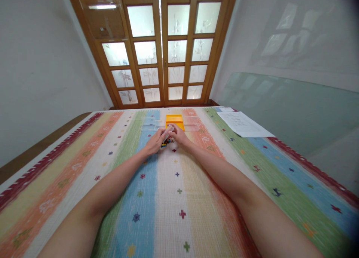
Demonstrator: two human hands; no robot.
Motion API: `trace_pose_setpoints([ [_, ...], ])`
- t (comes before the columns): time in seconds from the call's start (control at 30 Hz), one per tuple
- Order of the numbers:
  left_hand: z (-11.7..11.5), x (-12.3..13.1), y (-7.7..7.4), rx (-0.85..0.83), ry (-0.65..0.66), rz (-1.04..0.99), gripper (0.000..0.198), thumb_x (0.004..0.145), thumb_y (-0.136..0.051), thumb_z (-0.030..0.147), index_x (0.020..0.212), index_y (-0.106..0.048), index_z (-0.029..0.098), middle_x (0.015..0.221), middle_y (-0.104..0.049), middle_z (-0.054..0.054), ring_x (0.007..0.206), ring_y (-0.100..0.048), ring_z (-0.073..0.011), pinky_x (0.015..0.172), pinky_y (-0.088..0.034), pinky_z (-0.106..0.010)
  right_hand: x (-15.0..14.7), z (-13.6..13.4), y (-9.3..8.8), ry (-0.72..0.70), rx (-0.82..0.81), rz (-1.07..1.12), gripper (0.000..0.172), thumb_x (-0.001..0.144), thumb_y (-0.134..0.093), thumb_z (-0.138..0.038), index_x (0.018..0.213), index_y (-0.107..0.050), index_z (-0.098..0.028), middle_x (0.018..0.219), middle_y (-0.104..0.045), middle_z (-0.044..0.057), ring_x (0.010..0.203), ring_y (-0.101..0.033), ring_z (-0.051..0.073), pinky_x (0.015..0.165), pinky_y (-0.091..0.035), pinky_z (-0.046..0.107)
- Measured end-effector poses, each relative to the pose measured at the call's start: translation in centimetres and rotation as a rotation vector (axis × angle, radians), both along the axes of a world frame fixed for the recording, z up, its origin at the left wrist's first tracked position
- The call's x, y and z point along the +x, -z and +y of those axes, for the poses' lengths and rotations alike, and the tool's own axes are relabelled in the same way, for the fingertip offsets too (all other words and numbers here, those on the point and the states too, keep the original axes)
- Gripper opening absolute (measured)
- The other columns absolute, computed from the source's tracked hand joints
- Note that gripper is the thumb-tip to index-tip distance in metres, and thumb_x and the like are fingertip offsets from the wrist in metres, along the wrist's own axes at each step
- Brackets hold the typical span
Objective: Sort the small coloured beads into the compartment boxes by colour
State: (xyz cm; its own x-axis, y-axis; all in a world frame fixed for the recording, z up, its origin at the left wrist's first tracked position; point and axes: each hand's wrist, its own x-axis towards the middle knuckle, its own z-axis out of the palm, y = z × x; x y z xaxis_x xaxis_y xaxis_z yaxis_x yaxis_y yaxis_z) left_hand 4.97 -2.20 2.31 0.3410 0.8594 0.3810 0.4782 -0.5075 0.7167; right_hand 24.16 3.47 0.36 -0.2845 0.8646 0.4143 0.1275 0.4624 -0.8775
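Note:
My left hand [156, 141] and my right hand [178, 134] meet near the middle of the table. Between them they grip a small, clear, whitish plastic box [168, 131], held tilted. Its contents, if any, are too small to tell. Just below my fingers a little pile of dark and coloured small pieces [166, 143] lies on the cloth, partly covered by the hands; their kind is unclear. Right behind my hands stands an open yellow box [174, 118], its lower part partly hidden by my right hand.
Transparent containers lie on either side of the yellow box, one at the left [151, 124] and one at the right [192, 123]. A printed paper sheet [244, 124] rests at the right rear. A striped cloth [168, 198] covers the table; wooden glass-paned doors [164, 37] stand beyond it.

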Motion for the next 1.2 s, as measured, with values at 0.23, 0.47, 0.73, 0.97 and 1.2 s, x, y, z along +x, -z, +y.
trace_pose_setpoints([
  [0.23,-0.4,0.8,0.4,0.071,-0.101,-0.003,0.042,0.11,-0.032,0.049,0.131,-0.059,0.026,0.124,-0.071,-0.009,0.112,-0.068,-0.0259,0.1,-0.051,-0.04,-0.1,-0.4,-0.6,0.041,0.063,-0.049,0.056,0.086,-0.068,-0.05,0.135,-0.06,-0.024,0.107,-0.071,0.006,0.092,-0.067,0.026,0.082,-0.058,0.04],
  [0.47,-0.3,0.1,0.3,0.137,-0.182,0.233,0.041,0.109,-0.036,0.046,0.128,-0.064,0.024,0.111,-0.075,-0.011,0.101,-0.071,-0.0296,0.093,-0.053,-0.041,0.2,-1.3,-1.1,0.159,0.184,-0.248,0.069,0.083,-0.074,-0.045,0.146,-0.055,-0.023,0.095,-0.071,0.005,0.081,-0.065,0.024,0.081,-0.054,0.038],
  [0.73,-0.2,-0.1,0.0,0.179,-0.157,0.188,0.049,0.107,-0.042,0.043,0.152,-0.05,0.026,0.138,-0.069,-0.012,0.116,-0.069,-0.0299,0.102,-0.051,-0.043,0.2,-2.2,-1.9,0.165,0.296,-0.274,0.078,0.088,-0.072,-0.045,0.159,-0.045,-0.026,0.124,-0.069,0.012,0.099,-0.066,0.029,0.095,-0.053,0.045],
  [0.97,-0.2,-0.2,0.3,0.174,-0.21,0.235,0.053,0.105,-0.045,0.037,0.157,-0.043,0.025,0.115,-0.077,-0.01,0.096,-0.072,-0.0268,0.09,-0.052,-0.037,0.0,-2.2,-1.7,0.197,0.33,-0.304,0.075,0.085,-0.071,-0.041,0.154,-0.048,-0.023,0.109,-0.07,0.01,0.085,-0.063,0.026,0.086,-0.054,0.041],
  [1.2,0.7,-1.6,-0.8,0.181,-0.261,-0.015,0.044,0.107,-0.039,0.034,0.15,-0.047,0.027,0.11,-0.076,-0.005,0.086,-0.072,-0.0207,0.094,-0.053,-0.038,-0.6,-2.6,-1.9,0.039,0.313,-0.165,0.076,0.089,-0.069,-0.048,0.156,-0.044,-0.023,0.103,-0.069,0.006,0.085,-0.065,0.024,0.084,-0.053,0.037],
])
